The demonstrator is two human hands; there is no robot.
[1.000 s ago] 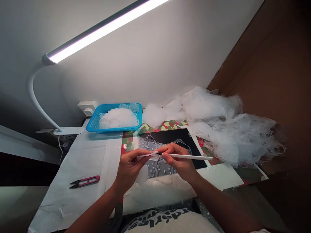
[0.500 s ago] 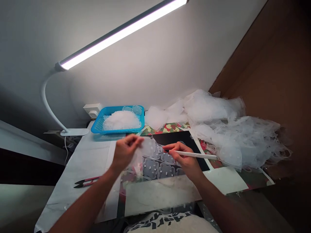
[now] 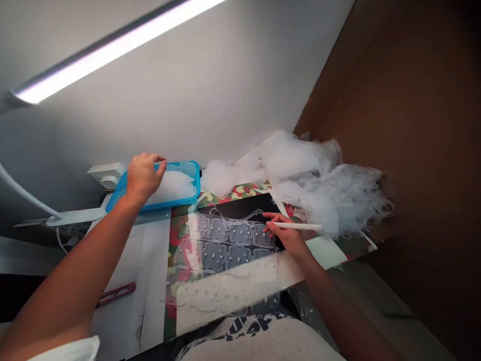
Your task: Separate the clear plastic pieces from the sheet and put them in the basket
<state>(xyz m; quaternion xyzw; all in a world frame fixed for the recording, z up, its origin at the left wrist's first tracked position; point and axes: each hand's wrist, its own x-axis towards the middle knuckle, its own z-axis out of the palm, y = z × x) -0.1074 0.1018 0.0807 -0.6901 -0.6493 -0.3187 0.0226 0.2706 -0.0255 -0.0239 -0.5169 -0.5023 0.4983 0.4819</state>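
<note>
My left hand (image 3: pixel 145 175) is raised over the near left part of a blue basket (image 3: pixel 176 203). Its fingers are loosely bent and slightly apart from the thumb, and nothing shows between them. Inside the basket lies a heap of small translucent white pieces (image 3: pixel 175 184). My right hand (image 3: pixel 283 228) grips a slim white pen-shaped tool (image 3: pixel 300 226); its tip is hard to make out. Below and left of that hand, a clear sheet of joined rounded-square pieces (image 3: pixel 238 254) with small bumps lies on a dark board (image 3: pixel 240 206).
Piles of translucent film scraps (image 3: pixel 345 193) and white pieces (image 3: pixel 293 155) spread along the back right. Red-handled snips (image 3: pixel 118 293) lie partly behind my left forearm. A lit lamp (image 3: pixel 120 50) hangs above, and a white box (image 3: pixel 107 175) stands by the wall.
My left hand has moved left and up from the sheet to the basket; the translucent piece it held is no longer visible in it. The view has turned right. My right hand keeps the tool.
</note>
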